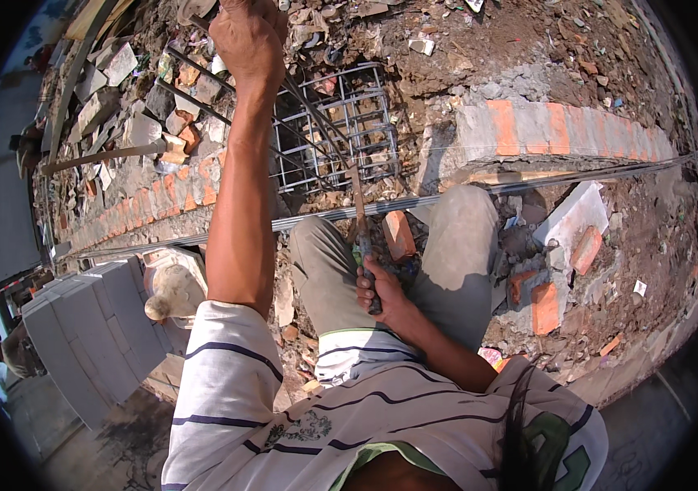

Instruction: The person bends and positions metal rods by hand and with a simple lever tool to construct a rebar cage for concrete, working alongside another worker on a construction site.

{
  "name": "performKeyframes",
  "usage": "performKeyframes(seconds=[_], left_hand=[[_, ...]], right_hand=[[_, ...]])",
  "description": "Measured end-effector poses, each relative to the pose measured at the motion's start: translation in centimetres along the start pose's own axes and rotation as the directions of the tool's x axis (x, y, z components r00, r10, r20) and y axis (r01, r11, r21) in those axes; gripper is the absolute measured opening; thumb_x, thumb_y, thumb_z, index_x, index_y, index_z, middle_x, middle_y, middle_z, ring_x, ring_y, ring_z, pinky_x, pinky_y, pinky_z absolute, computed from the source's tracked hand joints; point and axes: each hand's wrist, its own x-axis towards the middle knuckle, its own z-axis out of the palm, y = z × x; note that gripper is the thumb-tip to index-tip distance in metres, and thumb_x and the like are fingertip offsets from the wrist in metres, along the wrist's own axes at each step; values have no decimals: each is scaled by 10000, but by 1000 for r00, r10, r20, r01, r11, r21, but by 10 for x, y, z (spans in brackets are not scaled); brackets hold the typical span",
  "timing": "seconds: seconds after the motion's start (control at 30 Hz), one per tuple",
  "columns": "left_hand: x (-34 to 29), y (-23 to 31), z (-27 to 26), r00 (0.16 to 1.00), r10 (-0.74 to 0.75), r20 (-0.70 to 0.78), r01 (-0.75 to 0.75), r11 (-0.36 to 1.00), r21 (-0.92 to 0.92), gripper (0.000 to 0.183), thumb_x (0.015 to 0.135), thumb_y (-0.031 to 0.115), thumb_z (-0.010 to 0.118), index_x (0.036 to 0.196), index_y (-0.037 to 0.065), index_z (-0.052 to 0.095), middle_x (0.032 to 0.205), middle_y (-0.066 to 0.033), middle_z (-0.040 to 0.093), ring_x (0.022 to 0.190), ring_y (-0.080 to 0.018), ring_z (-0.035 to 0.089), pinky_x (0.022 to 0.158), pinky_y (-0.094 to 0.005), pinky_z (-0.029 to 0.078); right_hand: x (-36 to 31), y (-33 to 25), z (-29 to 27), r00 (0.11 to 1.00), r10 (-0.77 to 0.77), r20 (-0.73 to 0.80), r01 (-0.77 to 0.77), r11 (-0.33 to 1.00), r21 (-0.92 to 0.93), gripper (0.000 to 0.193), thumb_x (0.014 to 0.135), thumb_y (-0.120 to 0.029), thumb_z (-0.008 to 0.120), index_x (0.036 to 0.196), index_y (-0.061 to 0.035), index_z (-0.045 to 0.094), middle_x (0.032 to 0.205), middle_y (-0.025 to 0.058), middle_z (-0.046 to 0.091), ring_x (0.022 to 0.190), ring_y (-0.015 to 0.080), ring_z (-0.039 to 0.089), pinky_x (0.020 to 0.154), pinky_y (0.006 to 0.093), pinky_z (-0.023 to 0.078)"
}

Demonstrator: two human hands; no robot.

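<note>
My left arm is stretched far forward, and my left hand (249, 39) is closed around a steel reinforcing bar (306, 105) that slants up from the cage; the fingertips are hidden. Below it, a rebar cage (369, 102) of crossed bars sits in a pit. Close to my body, my right hand (386, 295) grips the dark handle of a long, rusty hand tool (360, 209). The tool's far end reaches the cage's near side; I cannot tell whether it touches. My bent knees flank the tool, and a loose orange brick (399, 236) lies between them.
Thin steel rods (324, 214) run across in front of the cage. A low brick wall (562, 131) extends right, broken bricks (544, 308) lying nearer. Stacked grey blocks (91, 327) and a pale sack (175, 286) stand left. Rubble (124, 123) covers the far left ground.
</note>
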Motion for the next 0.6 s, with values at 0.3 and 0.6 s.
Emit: performKeyframes(seconds=[0.3, 0.6], left_hand=[[12, 8, -1, 994, -49, 103, 57, 995, -78, 523, 999, 499, 427, 598, 196, 284, 521, 72, 209, 449, -76, 171, 417, -269, 156], [38, -29, 14, 989, -135, -56, 136, 991, 17, 404, 1022, 460, 377, 715, 197, 358, 572, 77, 234, 470, -65, 234, 432, -248, 189]], right_hand=[[-5, -8, 14, 999, 34, -31, -33, 999, 30, 355, 913, -466, 604, 859, -133, 495, 578, -53, 412, 435, 99, 385, 403, 291, 331], [-2, -19, -5, 960, 140, 244, -200, 949, 243, 324, 941, -438, 570, 843, -135, 509, 572, -56, 404, 399, 54, 341, 370, 217, 296]])
